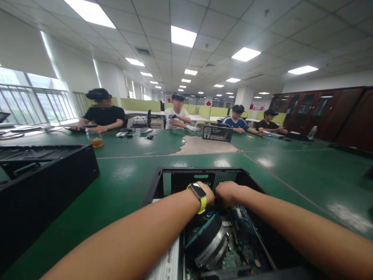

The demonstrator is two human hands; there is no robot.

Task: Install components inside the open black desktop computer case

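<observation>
An open black computer case [175, 172] lies on the green table right in front of me. Both my forearms reach into it. My left hand [209, 193], with a yellow-strapped watch [199, 193] on the wrist, and my right hand [227, 193] are side by side, touching, deep in the case near its perforated back wall. Their fingers point down and are hidden, so any object under them is out of sight. Below my left wrist sits a round black-and-silver CPU cooler [210, 243] on the motherboard [243, 233].
A second black case [43, 182] lies at my left. Farther off stand a jar of amber liquid [94, 137] and another open case [218, 132]. Several people sit along the table's far side. The tabletop has a worn bare patch [204, 146]. Dark wooden cabinets [320, 109] line the right wall.
</observation>
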